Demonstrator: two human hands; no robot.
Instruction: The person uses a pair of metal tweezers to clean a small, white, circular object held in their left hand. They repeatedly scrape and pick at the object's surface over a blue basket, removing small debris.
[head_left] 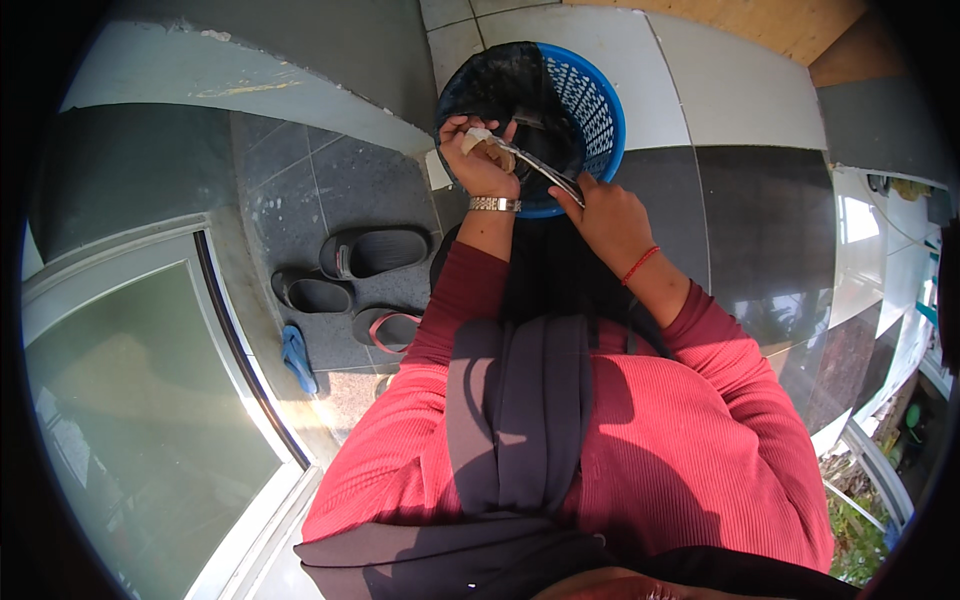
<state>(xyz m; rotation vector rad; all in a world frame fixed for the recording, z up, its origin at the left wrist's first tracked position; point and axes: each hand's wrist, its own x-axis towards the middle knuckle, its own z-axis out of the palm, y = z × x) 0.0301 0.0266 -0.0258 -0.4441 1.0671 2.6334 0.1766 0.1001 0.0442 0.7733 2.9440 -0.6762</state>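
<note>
Left hand (480, 165) is closed around a pale, tan-skinned root piece (487, 143), thumb and fingers curled tight. Right hand (610, 222) is closed on the handle of a knife (545, 166), whose blade runs up-left to meet the root piece just beside the left fingertips. Both hands sit directly over a blue slotted basket (598, 105) with a dark lining. Dark slippers (372, 250) lie on the floor well left of the left forearm.

Risk, as judged: the blade points toward the left fingers; a slip on tough skin could cut them. A loose hold could drop the root into the basket.
</note>
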